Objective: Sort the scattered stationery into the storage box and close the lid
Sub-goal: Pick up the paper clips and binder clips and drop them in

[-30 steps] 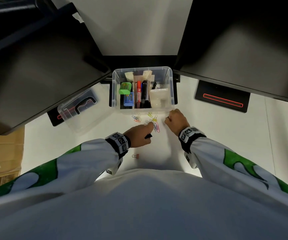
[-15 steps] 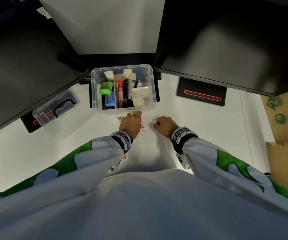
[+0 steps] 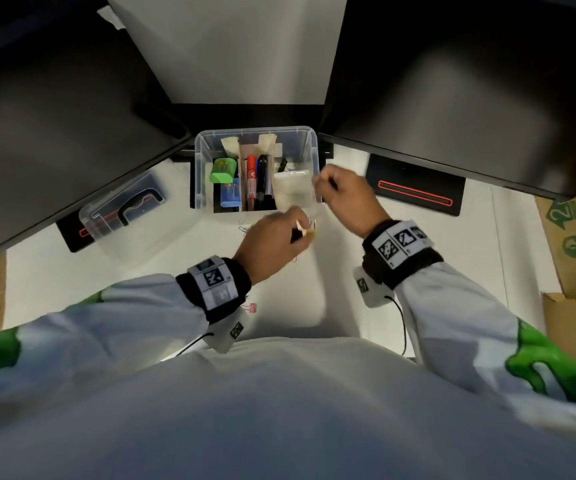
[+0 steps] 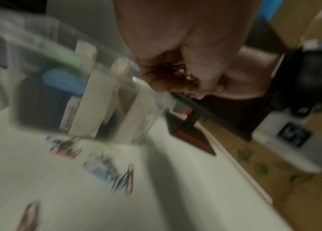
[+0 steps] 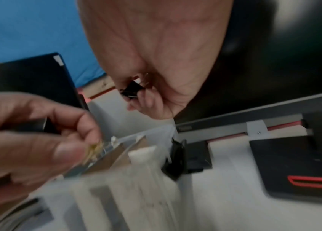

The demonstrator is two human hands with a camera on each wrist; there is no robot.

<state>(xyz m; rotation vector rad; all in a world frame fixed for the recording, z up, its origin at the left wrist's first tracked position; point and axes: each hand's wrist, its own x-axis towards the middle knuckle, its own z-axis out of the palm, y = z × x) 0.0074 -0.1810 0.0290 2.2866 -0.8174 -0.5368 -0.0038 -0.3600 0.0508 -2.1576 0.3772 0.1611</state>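
Two hands are curled shut over small items at the near right corner of the storage box (image 3: 206, 168). My left hand (image 3: 272, 242) pinches a few paper clips (image 3: 309, 228), yellow among them, just short of the box's front wall. My right hand (image 3: 345, 195) grips a black binder clip (image 5: 132, 89), raised beside the box's right wall.

Ahead of my left hand, the open box holds a green sharpener (image 3: 223, 169), a blue item, a red marker (image 3: 251, 181), a black marker and a pale compartment. More loose clips (image 4: 124, 179) lie on the tabletop (image 3: 487, 244) under my left hand, too smeared to count. The lid (image 3: 123, 209) sits far to its left. Both wrist views are badly blurred.
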